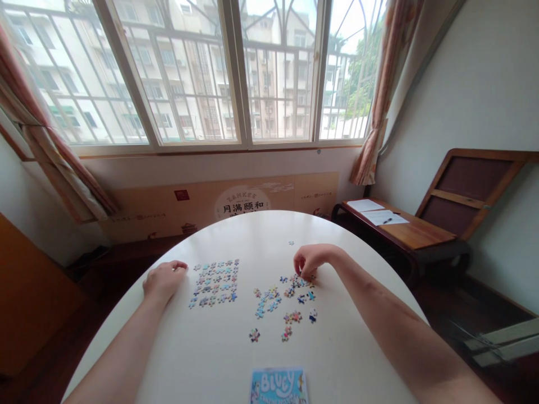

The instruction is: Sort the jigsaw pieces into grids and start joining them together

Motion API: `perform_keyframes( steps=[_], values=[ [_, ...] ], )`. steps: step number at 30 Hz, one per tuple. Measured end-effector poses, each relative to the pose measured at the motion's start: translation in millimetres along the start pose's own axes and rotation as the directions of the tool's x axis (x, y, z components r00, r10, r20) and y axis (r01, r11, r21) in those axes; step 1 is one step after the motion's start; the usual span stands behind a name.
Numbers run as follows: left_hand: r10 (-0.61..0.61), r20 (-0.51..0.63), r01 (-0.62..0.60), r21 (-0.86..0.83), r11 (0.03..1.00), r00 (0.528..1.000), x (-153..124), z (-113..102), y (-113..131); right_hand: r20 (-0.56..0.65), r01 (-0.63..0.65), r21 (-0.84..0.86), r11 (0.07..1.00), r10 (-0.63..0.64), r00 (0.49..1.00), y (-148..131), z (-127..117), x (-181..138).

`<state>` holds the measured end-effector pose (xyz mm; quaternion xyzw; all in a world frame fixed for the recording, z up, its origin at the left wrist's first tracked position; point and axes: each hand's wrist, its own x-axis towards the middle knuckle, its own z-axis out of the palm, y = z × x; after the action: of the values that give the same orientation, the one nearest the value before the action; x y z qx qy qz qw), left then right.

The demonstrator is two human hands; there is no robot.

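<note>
My right hand point(310, 260) reaches down over a loose cluster of jigsaw pieces point(301, 282), fingertips pinched together at a piece they mostly hide. More mixed pieces point(269, 297) are scattered to its left and nearer me. Beside the left part of the table, jigsaw pieces point(214, 283) lie spaced out in neat rows. Just left of those rows, my left hand point(164, 278) rests on the tabletop, fingers loosely bent and slightly apart, with nothing visible in them. A single piece point(291, 243) lies beyond my right hand.
A blue Bluey box or booklet point(278, 386) sits at the near side of the round white table point(202, 353). To the right stands a low wooden bench point(421, 227) with papers point(384, 217) and a pen. Windows and a printed cardboard panel point(147, 205) are behind.
</note>
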<state>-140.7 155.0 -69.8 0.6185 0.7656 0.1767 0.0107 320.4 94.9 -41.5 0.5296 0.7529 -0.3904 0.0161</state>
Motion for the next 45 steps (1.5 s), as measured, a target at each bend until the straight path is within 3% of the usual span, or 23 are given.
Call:
perform_keyframes(
  steps=[4,9,11,16,18,21,29,45],
  values=[
    [-0.007,0.003,0.007,0.005,1.0,1.0,1,0,0,-0.061,-0.016,-0.034,0.999,0.014,0.998,2,0,1],
    [-0.021,0.012,0.021,0.002,1.0,1.0,1,0,0,-0.27,-0.064,-0.095,0.993,0.036,0.962,13,-4,6],
    [-0.02,0.017,0.02,-0.002,1.0,1.0,2,0,-1,-0.397,-0.128,-0.11,0.986,0.074,0.915,18,-1,10],
    [-0.023,0.032,0.023,0.006,1.0,0.999,3,1,-1,-0.691,-0.286,-0.109,0.952,0.134,0.711,29,10,24],
    [-0.031,0.032,0.031,0.006,0.999,0.999,3,1,-1,-0.737,-0.303,-0.121,0.945,0.119,0.666,33,13,26],
    [-0.029,0.026,0.029,0.0,1.0,0.999,3,1,0,-0.766,-0.301,-0.144,0.943,0.086,0.637,38,15,26],
    [-0.007,-0.015,0.007,-0.004,1.0,1.0,4,3,-2,-0.766,-0.267,-0.235,0.935,-0.009,0.643,41,22,26],
    [0.007,-0.013,-0.006,0.02,1.0,1.0,1,3,2,-0.723,-0.236,-0.295,0.926,-0.055,0.689,38,21,35]
  ],
)
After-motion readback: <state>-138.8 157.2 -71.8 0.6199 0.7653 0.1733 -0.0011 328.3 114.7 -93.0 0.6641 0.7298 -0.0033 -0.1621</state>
